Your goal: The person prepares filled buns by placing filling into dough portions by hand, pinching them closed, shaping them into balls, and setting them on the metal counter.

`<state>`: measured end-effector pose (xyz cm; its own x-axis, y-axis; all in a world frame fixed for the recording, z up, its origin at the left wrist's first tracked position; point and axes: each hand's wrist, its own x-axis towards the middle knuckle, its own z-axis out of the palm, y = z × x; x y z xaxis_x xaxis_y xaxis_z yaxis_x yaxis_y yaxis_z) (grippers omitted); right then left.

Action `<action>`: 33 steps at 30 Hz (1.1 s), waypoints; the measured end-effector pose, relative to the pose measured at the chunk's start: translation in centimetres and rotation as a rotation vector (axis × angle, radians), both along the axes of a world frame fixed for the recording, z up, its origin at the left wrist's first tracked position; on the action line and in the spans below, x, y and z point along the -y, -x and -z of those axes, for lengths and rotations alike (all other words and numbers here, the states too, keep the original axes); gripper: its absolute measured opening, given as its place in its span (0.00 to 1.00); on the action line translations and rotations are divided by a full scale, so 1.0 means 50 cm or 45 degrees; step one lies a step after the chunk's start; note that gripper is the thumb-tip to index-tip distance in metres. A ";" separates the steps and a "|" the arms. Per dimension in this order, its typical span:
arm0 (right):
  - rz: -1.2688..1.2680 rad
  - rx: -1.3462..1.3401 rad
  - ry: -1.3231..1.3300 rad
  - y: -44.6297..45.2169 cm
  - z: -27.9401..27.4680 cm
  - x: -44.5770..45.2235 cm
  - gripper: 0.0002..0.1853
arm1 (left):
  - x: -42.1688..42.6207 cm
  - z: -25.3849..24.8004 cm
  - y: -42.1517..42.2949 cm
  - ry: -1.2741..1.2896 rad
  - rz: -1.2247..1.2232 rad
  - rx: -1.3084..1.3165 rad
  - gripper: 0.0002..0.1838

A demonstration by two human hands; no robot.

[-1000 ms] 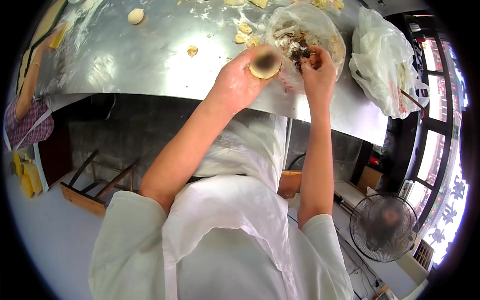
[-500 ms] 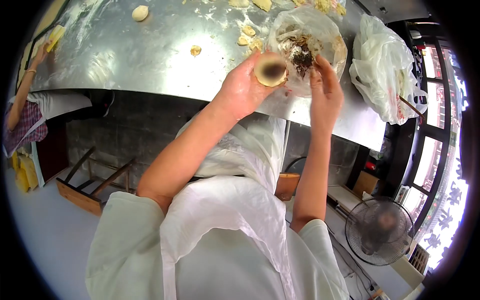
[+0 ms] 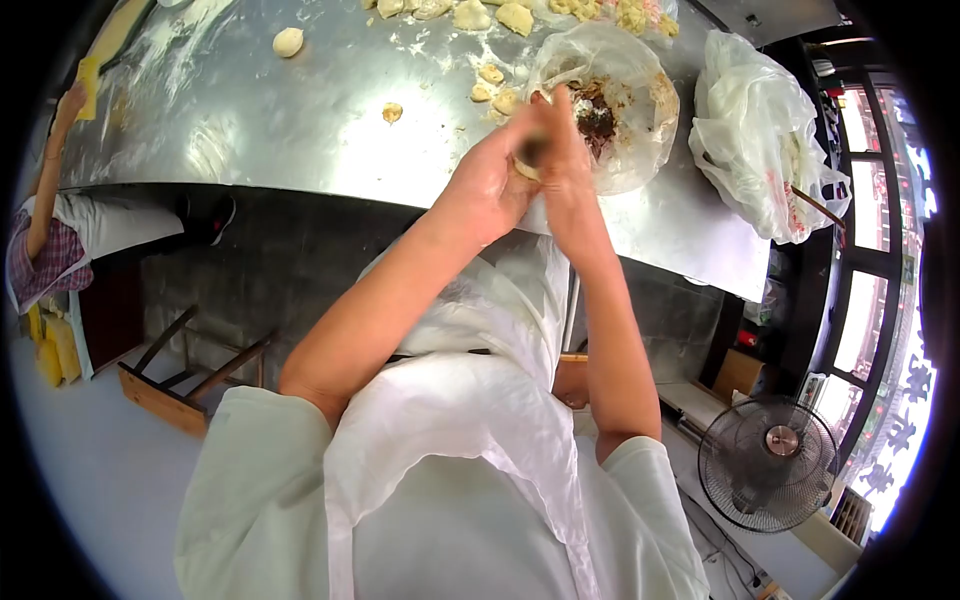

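My left hand (image 3: 493,180) cups a round piece of dough (image 3: 527,170) with a dark filling at its centre. My right hand (image 3: 567,170) is against the same dough from the other side, its fingers bent over the rim and partly blurred. Between the two hands most of the dough is hidden. Just beyond them lies an open clear plastic bag (image 3: 655,110) with dark, crumbly filling (image 3: 598,122) inside. Small flattened dough bits (image 3: 490,74) sit left of the bag.
The floured metal table (image 3: 300,130) carries a dough ball (image 3: 288,42), a small scrap (image 3: 392,112) and several dough lumps at the back. A white plastic bag (image 3: 750,130) stands right. A co-worker's hand (image 3: 70,103) holds a yellow scraper (image 3: 88,88) at far left. A fan (image 3: 768,465) stands lower right.
My right hand has moved left from the bag of filling to the dough in my left hand. The co-worker's hand and yellow scraper have shifted slightly left.
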<state>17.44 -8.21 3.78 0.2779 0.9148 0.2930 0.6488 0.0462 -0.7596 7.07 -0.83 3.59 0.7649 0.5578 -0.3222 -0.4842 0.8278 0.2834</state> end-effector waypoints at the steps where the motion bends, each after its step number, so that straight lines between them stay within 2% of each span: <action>1: 0.052 -0.271 -0.021 -0.002 -0.014 0.000 0.44 | -0.001 0.016 0.001 -0.070 0.011 -0.011 0.17; 3: 0.158 -0.827 -0.054 -0.002 -0.048 0.004 0.46 | 0.001 0.040 0.014 -0.118 0.057 0.024 0.15; 4: 0.147 -0.753 -0.112 -0.025 -0.045 0.009 0.44 | -0.004 0.046 0.017 -0.108 0.095 0.083 0.15; 5: 0.193 -0.842 -0.144 -0.028 -0.047 0.010 0.39 | -0.009 0.050 0.019 -0.101 0.137 0.143 0.15; 7: 0.099 -0.726 0.079 -0.038 -0.060 0.029 0.39 | -0.007 0.023 0.034 -0.096 0.144 0.006 0.16; 10: 0.099 -0.457 0.185 -0.009 -0.064 0.046 0.46 | -0.015 0.030 0.057 -0.129 0.180 -0.053 0.18; 13: 0.049 0.021 0.211 0.006 -0.050 0.033 0.51 | -0.018 0.038 0.070 -0.227 0.279 -0.107 0.21; 14: -0.016 -0.070 0.273 0.013 -0.060 0.036 0.49 | -0.012 0.032 0.070 -0.230 0.289 -0.166 0.20; 17: -0.086 -0.014 0.246 0.009 -0.043 0.030 0.46 | -0.009 0.002 0.076 -0.346 0.299 -0.324 0.20; 18: -0.109 0.091 0.181 0.008 -0.035 0.026 0.41 | -0.009 -0.004 0.081 -0.406 0.324 -0.363 0.20; 24: -0.207 0.134 0.052 0.020 -0.028 -0.004 0.35 | -0.013 -0.028 0.088 -0.573 0.317 -0.620 0.18; 25: -0.204 0.064 0.061 0.023 -0.031 -0.008 0.34 | -0.014 -0.033 0.089 -0.581 0.298 -0.683 0.18; 28: -0.202 -0.200 0.056 0.043 -0.037 -0.009 0.33 | -0.055 -0.033 0.141 -0.404 0.552 -0.293 0.16; 31: -0.339 -1.000 0.041 0.067 -0.054 -0.001 0.38 | -0.058 -0.092 0.177 -0.071 0.538 -0.071 0.14; 32: -0.423 -0.792 0.083 0.055 -0.036 -0.010 0.44 | -0.066 -0.051 0.183 -0.067 0.572 0.053 0.15; 33: -0.412 -0.723 0.153 0.059 -0.034 -0.016 0.47 | -0.068 -0.019 0.188 -0.047 0.534 0.024 0.15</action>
